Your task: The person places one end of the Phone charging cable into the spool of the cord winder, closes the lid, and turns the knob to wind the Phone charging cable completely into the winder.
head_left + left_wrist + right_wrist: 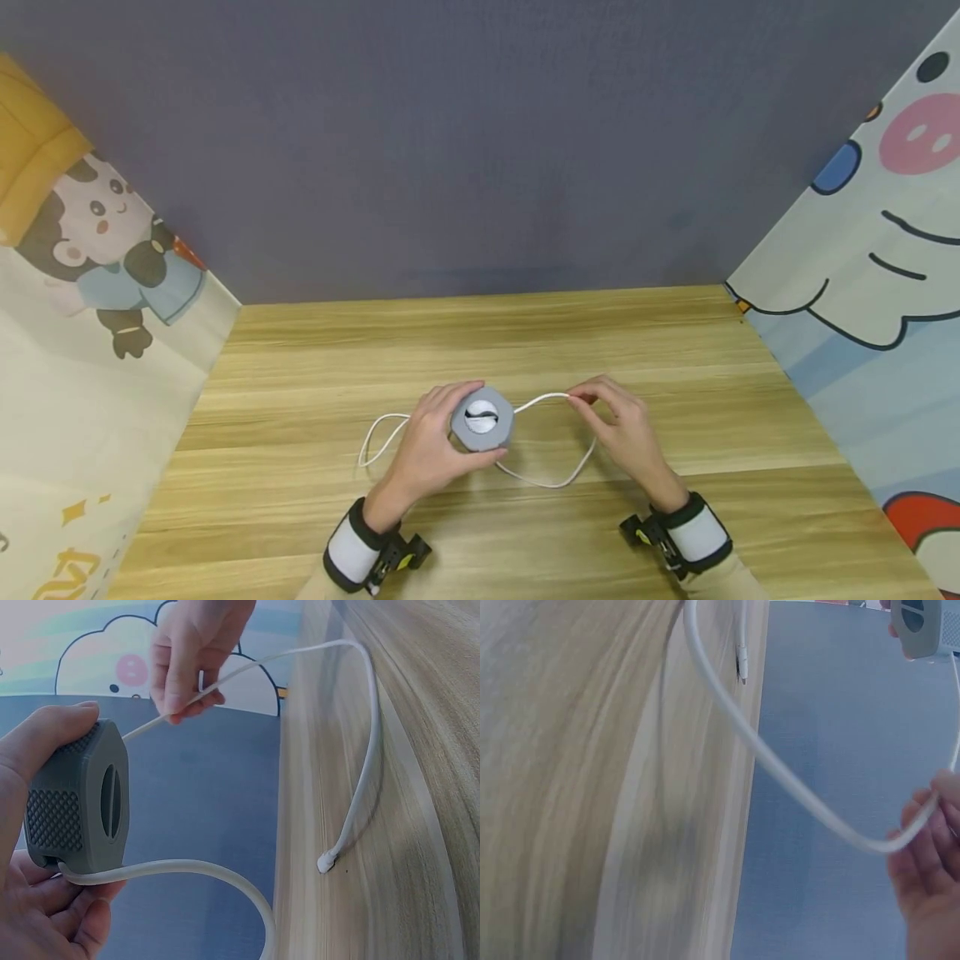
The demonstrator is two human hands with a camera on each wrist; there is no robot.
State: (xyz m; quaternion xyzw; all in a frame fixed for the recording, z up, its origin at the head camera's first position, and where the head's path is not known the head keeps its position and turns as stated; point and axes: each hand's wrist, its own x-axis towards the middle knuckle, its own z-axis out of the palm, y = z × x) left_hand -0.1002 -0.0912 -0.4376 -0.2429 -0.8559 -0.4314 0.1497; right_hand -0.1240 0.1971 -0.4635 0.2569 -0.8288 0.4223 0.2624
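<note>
My left hand grips a grey hexagonal cable winder, its thumb and fingers spread over opposite sides. A slotted round core shows in the winder's face, and its side walls are textured in the left wrist view. White cable leaves the winder on both sides. To the right, my right hand pinches the cable between thumb and fingertips, a short span away from the winder. From there the cable loops back toward me, and a small plug at one end lies over the wood in the left wrist view.
Another loop of cable lies left of the left hand on the wooden table. A grey-blue panel stands behind the table. Cartoon-printed panels flank it. Both wrists carry strapped camera mounts.
</note>
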